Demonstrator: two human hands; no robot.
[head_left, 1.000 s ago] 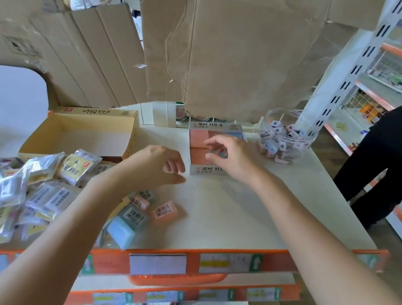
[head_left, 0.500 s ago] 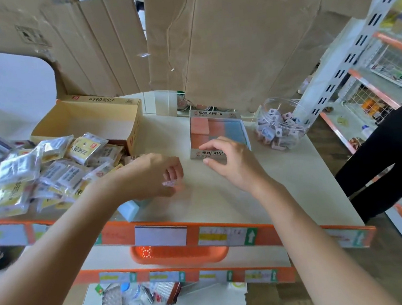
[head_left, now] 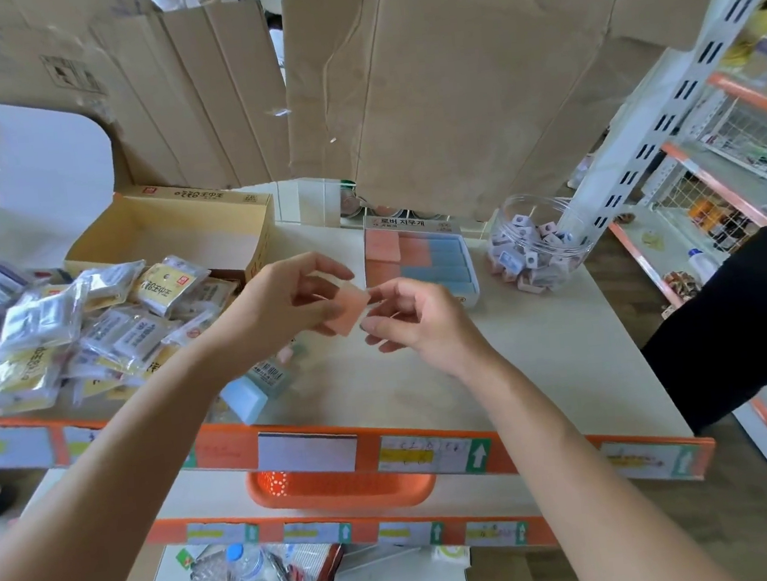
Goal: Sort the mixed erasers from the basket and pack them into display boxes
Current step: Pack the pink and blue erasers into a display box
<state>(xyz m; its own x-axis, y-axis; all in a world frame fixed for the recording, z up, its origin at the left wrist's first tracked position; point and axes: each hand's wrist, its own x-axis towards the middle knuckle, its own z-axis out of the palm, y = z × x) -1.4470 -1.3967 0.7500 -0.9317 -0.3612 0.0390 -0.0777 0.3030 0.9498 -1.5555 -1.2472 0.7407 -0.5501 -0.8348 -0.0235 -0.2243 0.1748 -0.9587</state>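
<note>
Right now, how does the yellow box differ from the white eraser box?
Fill: the yellow box shows a bare floor; the white eraser box holds rows of pink and blue erasers.
Size: the yellow box looks larger than the white eraser box.
Place: the yellow box sits back left behind the packets; the white eraser box is beside the clear jar.
Both are open-topped, on the shelf.

L hand (head_left: 288,300) — fingers curled, pinching pink eraser (head_left: 350,310) | R hand (head_left: 415,320) — pinching same | both arms fwd
</note>
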